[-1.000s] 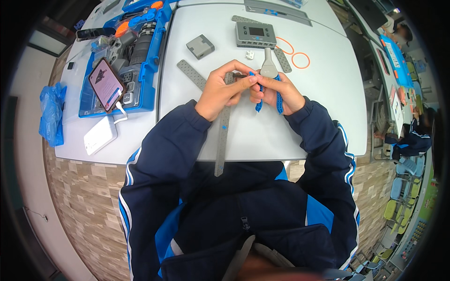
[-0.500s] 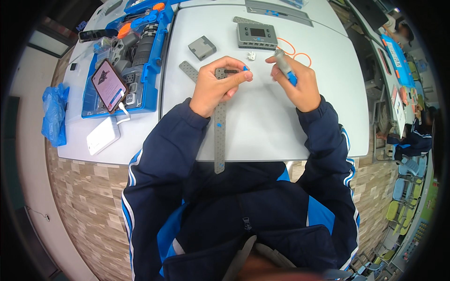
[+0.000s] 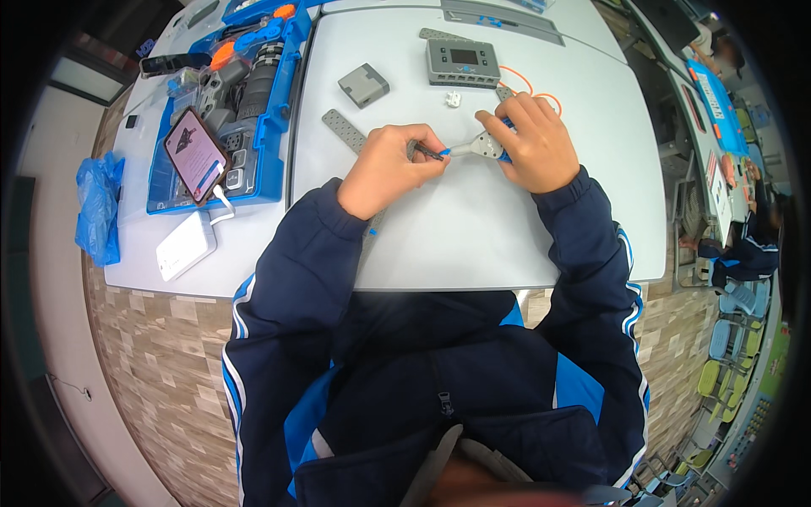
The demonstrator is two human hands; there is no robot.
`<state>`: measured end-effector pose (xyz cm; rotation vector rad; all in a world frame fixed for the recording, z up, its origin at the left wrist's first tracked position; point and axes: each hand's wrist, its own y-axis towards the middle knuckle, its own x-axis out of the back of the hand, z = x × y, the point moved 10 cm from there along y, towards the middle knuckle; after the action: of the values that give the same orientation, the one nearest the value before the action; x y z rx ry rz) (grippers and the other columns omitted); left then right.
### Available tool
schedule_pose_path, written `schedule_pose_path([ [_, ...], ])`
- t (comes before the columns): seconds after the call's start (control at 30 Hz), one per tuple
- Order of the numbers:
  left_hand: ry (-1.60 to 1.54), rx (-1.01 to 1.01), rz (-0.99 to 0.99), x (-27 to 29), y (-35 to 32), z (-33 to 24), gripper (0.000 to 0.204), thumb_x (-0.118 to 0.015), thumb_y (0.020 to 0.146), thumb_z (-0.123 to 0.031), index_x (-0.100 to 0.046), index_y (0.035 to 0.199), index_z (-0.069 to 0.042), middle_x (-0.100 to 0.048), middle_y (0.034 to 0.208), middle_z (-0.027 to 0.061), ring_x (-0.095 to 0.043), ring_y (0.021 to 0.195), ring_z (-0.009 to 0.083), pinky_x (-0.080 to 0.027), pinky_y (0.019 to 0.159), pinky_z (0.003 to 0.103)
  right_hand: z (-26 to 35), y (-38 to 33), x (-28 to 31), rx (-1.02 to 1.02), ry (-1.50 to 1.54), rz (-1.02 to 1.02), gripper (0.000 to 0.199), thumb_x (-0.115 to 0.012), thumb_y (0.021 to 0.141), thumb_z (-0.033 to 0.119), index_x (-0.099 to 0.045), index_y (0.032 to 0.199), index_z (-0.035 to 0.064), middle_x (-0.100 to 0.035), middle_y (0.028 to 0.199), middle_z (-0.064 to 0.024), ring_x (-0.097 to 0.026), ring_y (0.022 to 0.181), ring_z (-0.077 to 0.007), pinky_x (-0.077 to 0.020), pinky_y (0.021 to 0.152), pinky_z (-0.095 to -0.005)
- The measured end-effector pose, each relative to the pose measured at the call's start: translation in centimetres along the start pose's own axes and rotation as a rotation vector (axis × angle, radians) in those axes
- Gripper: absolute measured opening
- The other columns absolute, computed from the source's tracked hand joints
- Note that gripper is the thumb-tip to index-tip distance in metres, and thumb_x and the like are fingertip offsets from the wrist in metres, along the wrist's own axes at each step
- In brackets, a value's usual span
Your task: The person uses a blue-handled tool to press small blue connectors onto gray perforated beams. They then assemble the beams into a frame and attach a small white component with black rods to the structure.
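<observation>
Left hand point(image 3: 390, 166) curled over the white tabletop point(image 3: 473, 228), fingertips pinched on a small dark pin-like piece point(image 3: 428, 153) with a blue tip pointing toward the other hand. Under that palm and wrist, a long grey perforated plastic beam point(image 3: 345, 129), one end sticking out beyond the knuckles on the far side, the other end slipping below the dark blue sleeve. Right hand point(image 3: 530, 145) closed around a pale grey angled plastic connector point(image 3: 487, 146) with blue pegs, held just beside the left fingertips, connector and dark piece nearly meeting between the two hands; actual contact between them hard to tell. Beyond the right hand, a grey rectangular control unit with a small screen point(image 3: 462, 62), and just past the knuckles a tiny white block point(image 3: 454, 99) and loops of thin orange cable point(image 3: 528, 85). Beyond the left hand, a small grey square box point(image 3: 363, 84). Farther out on the left hand's outer side, an open blue parts tray point(image 3: 272, 118) full of grey and black pieces, with a phone in a dark case point(image 3: 196, 155) propped on it, a white power bank point(image 3: 187, 245) nearer the table edge, and a crumpled blue plastic bag point(image 3: 98, 209) well off to that side.
</observation>
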<state>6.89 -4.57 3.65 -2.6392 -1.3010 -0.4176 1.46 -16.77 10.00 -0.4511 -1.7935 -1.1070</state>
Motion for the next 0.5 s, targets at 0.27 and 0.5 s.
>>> schedule_pose_path([
  [0.27, 0.154, -0.077, 0.01, 0.1, 0.0, 0.1, 0.011, -0.07, 0.079, -0.007, -0.068, 0.083, 0.002, -0.055, 0.063, -0.0006, -0.047, 0.055, 0.0046, -0.04, 0.051, 0.023, 0.2, -0.1, -0.6, -0.013, 0.064, 0.02, 0.055, -0.073, 0.055, 0.001, -0.064, 0.109, 0.0081, -0.052, 0.093, -0.0052, -0.053, 0.089, -0.0236, -0.0418, 0.075, -0.035],
  [0.5, 0.238, -0.097, 0.019, -0.4, -0.1, 0.4, 0.011, -0.069, 0.075, -0.005, -0.068, 0.082, 0.004, -0.059, 0.063, 0.0045, -0.049, 0.059, 0.0069, -0.043, 0.057, 0.024, 1.1, -0.1, -1.4, 0.025, 0.049, 0.043, 0.054, -0.072, 0.057, 0.001, -0.064, 0.109, 0.0065, -0.051, 0.093, -0.0055, -0.052, 0.089, -0.0221, -0.0407, 0.075, -0.0347],
])
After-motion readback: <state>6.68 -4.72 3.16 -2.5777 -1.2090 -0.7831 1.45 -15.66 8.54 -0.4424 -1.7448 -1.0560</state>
